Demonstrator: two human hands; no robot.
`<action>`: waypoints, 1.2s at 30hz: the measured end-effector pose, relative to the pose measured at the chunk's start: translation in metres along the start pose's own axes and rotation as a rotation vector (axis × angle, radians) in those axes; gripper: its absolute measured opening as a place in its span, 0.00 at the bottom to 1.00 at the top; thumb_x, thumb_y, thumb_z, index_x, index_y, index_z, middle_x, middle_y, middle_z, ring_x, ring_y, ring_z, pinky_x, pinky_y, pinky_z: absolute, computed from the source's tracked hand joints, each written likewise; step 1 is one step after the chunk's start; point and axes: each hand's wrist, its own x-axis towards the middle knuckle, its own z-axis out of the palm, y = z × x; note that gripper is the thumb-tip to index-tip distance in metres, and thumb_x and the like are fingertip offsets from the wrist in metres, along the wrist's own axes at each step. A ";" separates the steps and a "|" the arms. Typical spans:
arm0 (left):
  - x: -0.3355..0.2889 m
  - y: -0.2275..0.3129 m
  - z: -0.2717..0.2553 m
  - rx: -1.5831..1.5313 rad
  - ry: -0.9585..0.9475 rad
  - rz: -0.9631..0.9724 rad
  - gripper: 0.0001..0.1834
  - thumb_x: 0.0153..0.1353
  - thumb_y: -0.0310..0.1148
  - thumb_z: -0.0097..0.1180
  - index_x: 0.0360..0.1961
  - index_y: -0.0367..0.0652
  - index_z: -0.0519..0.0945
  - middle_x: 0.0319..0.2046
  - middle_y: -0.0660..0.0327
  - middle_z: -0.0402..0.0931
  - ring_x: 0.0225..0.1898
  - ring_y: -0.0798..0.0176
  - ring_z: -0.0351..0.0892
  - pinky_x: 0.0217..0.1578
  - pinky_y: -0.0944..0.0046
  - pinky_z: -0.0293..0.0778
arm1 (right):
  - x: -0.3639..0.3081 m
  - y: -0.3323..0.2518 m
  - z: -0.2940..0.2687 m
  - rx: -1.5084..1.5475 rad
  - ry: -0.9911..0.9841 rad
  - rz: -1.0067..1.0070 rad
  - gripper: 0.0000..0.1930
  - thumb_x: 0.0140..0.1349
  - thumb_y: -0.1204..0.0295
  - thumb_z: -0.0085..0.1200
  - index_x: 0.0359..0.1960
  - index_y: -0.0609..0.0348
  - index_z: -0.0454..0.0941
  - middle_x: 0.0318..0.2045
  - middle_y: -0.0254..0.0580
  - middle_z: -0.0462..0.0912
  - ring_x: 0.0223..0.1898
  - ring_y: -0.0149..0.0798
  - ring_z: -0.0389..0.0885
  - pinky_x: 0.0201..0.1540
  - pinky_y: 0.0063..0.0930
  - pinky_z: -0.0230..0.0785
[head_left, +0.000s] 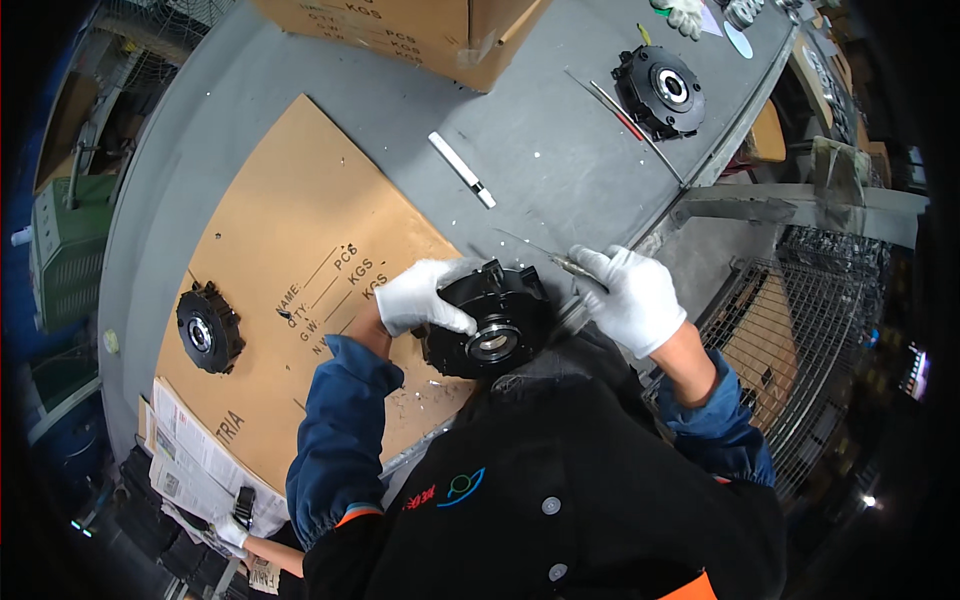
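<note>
Head view: grey bench [560, 150], cardboard sheet [300, 220]; left hand [425, 295] grips black housing [490, 320], right hand [635, 295] pinches file [560, 262].

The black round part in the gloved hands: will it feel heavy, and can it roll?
The black round part looks like thick metal, so probably heavy. The left hand steadies it. Lugs on its rim likely stop rolling.
</note>
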 end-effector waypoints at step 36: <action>0.010 0.047 0.098 0.831 0.325 -0.269 0.30 0.34 0.50 0.63 0.36 0.37 0.82 0.37 0.46 0.81 0.43 0.46 0.81 0.45 0.56 0.76 | -0.065 -0.038 -0.085 -0.232 -0.073 -0.198 0.08 0.49 0.73 0.54 0.33 0.57 0.77 0.12 0.43 0.73 0.16 0.48 0.77 0.20 0.39 0.68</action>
